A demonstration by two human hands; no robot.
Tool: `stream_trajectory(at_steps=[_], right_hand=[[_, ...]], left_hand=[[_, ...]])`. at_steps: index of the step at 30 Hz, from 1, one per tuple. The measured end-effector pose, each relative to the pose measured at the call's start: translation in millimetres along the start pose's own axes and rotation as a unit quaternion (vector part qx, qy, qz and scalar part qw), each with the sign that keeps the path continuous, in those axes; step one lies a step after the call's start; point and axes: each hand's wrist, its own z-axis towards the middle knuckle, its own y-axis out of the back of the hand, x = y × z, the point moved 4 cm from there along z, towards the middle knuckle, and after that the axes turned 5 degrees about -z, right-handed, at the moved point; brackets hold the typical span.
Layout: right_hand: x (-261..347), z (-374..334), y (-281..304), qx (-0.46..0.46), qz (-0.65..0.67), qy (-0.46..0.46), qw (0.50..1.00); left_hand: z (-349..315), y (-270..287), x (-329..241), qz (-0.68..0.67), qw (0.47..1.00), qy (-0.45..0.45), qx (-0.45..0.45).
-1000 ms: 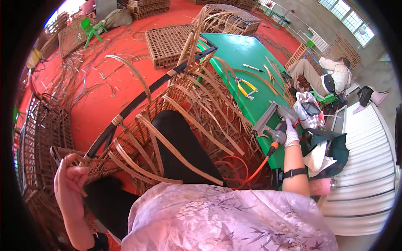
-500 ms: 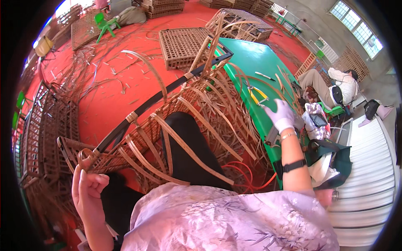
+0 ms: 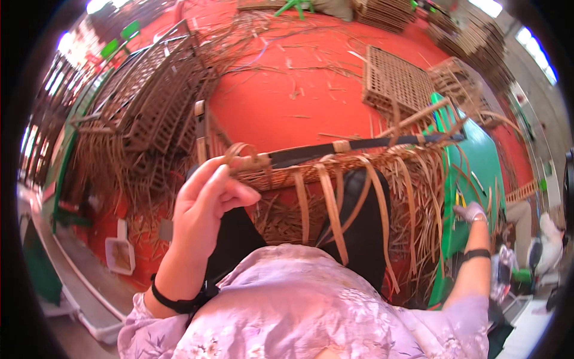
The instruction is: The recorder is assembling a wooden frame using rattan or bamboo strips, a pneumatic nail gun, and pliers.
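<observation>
My bare left hand pinches a looped rattan strip between thumb and forefinger at the near-left end of a dark frame bar. That bar edges a woven rattan panel lying across my knees, with several loose strips hanging down from it. Stretched out to the right, my gloved right hand lies over the green table. Its fingers close around yellow-handled pliers, which the hand largely covers. A marker pen lies on the table just beyond.
Stacked woven panels stand at the left, and another woven piece rests on the red floor ahead. Strip offcuts litter the floor. A white dustpan is at the lower left. At the far right sits another person.
My view has swung left, so everything appears further right. My right hand has come onto the pliers from beside them. The left hand still pinches the strip at the frame's end.
</observation>
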Motion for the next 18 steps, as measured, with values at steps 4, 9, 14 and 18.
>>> stream_trajectory(at_steps=[4,9,14,18], right_hand=[[25,-9,-9,-0.046,0.024,-0.044,0.998],[-33,30,-45,-0.238,0.164,-0.117,0.950],[2,-53,30,-0.305,0.589,0.098,0.742],[155,-230,137,-0.454,0.267,0.408,0.745]], left_hand=[[-1,9,4,-0.024,0.999,-0.013,0.017],[-1,11,4,-0.046,0.999,-0.003,0.018],[-1,11,4,-0.036,0.999,0.008,0.018],[0,3,9,-0.029,0.999,0.007,0.016]])
